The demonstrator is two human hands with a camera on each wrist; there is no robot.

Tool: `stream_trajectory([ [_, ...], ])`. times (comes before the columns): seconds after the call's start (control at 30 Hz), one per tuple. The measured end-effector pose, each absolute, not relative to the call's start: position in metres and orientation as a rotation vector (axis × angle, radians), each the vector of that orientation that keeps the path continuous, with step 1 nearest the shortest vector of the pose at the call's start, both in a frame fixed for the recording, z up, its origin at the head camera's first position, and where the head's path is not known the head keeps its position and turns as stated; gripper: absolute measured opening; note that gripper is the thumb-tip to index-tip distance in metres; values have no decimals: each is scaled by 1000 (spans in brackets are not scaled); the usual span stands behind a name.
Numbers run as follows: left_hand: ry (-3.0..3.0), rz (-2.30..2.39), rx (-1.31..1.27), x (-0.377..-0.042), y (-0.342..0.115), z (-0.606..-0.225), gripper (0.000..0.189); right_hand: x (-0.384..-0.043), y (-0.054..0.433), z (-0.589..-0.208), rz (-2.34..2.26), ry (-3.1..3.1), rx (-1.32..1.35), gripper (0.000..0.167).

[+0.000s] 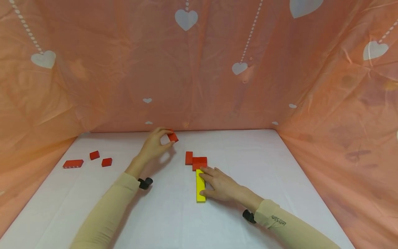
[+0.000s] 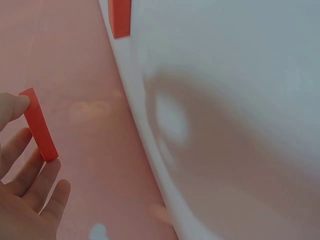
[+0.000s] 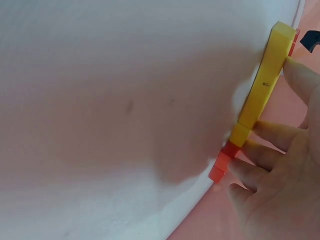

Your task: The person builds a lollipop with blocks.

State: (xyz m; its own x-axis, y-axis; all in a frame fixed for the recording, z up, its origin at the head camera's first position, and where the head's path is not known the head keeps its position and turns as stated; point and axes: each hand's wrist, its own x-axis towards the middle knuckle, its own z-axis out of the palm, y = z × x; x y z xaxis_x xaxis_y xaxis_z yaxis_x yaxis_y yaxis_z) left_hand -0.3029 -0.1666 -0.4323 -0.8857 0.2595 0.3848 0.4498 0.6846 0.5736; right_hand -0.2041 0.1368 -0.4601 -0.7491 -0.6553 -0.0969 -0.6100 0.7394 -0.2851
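My left hand (image 1: 153,143) pinches a small red block (image 1: 173,136) between thumb and fingers, held above the far side of the table. In the left wrist view the same block stands on a slant between thumb and fingertips. My right hand (image 1: 224,185) touches the right side of a long yellow block (image 1: 200,190) with thumb and fairly straight fingers. A short yellow block (image 3: 240,135) adjoins its far end. Beyond that, two red blocks (image 1: 199,160) lie against each other crosswise. Another red block (image 1: 189,158) sits at their left, pointing away from me.
On the left of the white table (image 1: 248,152) lie a longer red block (image 1: 73,164) with pale dots on its side and two small red blocks (image 1: 107,162). Orange cloth (image 1: 211,103) with white hearts rises behind and on both sides.
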Motion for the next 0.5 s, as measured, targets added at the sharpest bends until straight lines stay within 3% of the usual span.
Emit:
stream_trajectory([
  [0.5,-2639,-993,-659,-300,-120,-431,44,-204,136,-459,-350,2748,-979,71],
])
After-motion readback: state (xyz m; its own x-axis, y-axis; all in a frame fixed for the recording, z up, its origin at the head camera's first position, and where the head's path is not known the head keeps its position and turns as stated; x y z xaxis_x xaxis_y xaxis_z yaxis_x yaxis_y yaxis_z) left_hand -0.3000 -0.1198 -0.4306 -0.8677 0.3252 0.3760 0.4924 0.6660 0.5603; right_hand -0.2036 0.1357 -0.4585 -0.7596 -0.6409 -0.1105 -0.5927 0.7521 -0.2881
